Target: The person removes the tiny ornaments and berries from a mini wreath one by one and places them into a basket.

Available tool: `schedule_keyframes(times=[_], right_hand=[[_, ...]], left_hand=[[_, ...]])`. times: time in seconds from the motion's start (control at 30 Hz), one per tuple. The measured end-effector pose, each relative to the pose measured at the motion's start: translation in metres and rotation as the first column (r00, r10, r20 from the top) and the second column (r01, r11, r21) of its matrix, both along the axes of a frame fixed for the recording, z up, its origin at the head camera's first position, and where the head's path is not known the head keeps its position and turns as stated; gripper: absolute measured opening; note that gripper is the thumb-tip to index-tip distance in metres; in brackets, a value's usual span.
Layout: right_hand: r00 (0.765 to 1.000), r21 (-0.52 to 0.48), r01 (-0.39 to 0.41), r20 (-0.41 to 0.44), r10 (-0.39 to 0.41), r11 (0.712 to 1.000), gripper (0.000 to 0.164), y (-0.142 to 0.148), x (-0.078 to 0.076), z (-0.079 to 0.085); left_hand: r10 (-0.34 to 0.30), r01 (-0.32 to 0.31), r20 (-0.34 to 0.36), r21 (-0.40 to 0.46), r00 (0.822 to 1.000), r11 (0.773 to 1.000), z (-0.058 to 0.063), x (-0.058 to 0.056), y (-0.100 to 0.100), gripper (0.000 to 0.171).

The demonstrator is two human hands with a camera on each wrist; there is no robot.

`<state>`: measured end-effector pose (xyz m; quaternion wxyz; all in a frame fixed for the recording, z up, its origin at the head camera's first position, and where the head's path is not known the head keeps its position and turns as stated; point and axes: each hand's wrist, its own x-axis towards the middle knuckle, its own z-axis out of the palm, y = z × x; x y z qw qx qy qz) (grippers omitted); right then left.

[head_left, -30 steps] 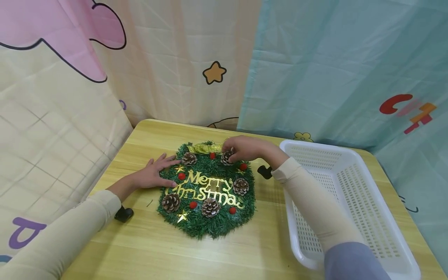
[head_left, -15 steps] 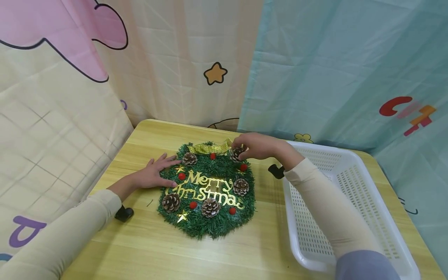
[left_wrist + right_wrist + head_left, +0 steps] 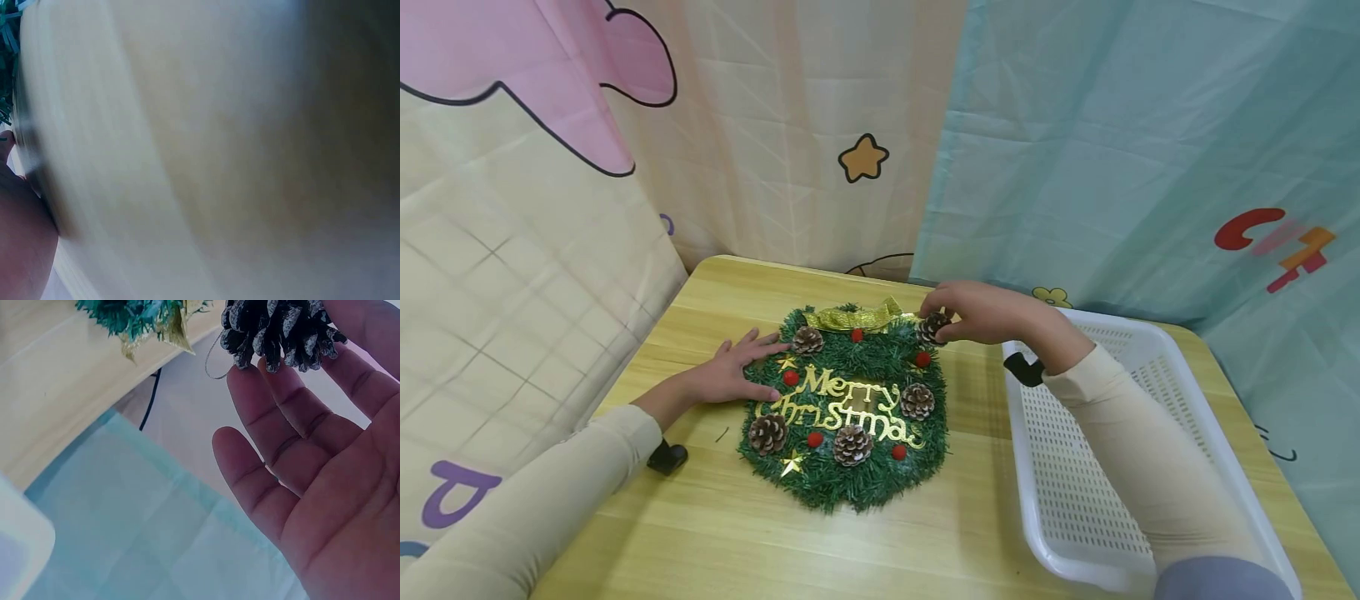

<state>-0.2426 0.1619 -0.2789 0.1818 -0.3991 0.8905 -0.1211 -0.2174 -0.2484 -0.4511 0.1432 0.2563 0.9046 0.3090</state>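
My right hand [image 3: 988, 312] pinches a frosted pinecone [image 3: 932, 328] at the upper right edge of a green Christmas wreath [image 3: 857, 487]. In the right wrist view that pinecone [image 3: 278, 331] is between thumb and fingertips, with a thin loop of thread on it. My left hand [image 3: 726, 372] rests with fingers spread on the wreath's left side. Gold "Merry Christmas" lettering [image 3: 850, 408] spans the wreath's middle. Around it sit more pinecones [image 3: 852, 445], red balls [image 3: 816, 439], gold stars [image 3: 792, 462] and a gold ribbon [image 3: 853, 317] at the top.
A white perforated plastic basket [image 3: 1033, 508] stands at the table's right, under my right forearm. The wooden table [image 3: 880, 554] backs onto printed curtains [image 3: 1037, 150]. A small dark twig [image 3: 722, 434] lies left of the wreath.
My right hand has drawn the pinecone rightward from beside the gold ribbon to the wreath's upper right edge. The left hand has stayed in place.
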Motion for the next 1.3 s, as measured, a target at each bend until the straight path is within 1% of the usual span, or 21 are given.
schedule_keyframes(times=[0.23,0.33,0.53,0.67,0.77,1.0,1.17,1.3], right_hand=[[0.998,0.013,-0.012,-0.061,0.013,1.000,0.030,0.017,0.012,0.006],[0.997,0.020,0.007,-0.072,-0.005,1.000,0.030,0.024,0.015,0.007],[0.995,0.026,0.071,-0.071,-0.069,0.997,0.032,0.041,0.020,0.008],[0.993,0.028,0.094,-0.071,-0.092,0.995,0.033,0.053,0.021,0.008],[0.992,0.025,0.109,-0.065,-0.107,0.994,0.032,0.063,0.022,0.008],[0.983,0.017,0.177,-0.046,-0.176,0.984,0.033,0.085,0.026,0.011],[0.980,0.012,0.193,-0.060,-0.192,0.981,0.033,0.100,0.026,0.006],[0.974,0.004,0.219,-0.056,-0.219,0.976,0.030,0.111,0.025,0.001]], left_hand=[[-0.004,0.004,-0.001,-0.002,1.000,1.000,0.000,-0.001,0.000,0.087],[-0.004,0.004,0.001,-0.004,1.000,1.000,0.000,0.000,0.000,0.087],[-0.002,0.002,0.005,-0.003,1.000,1.000,0.000,0.002,0.000,0.088],[0.003,-0.003,0.006,-0.004,1.000,1.000,0.000,0.003,-0.001,0.087],[0.004,-0.004,0.008,-0.008,1.000,1.000,-0.001,0.003,-0.001,0.087],[-0.004,0.004,0.005,-0.012,1.000,1.000,-0.001,0.000,0.000,0.087],[-0.008,0.008,0.003,-0.011,1.000,1.000,-0.001,0.000,0.000,0.087],[-0.007,0.007,0.013,-0.003,1.000,1.000,0.000,0.000,0.000,0.087]])
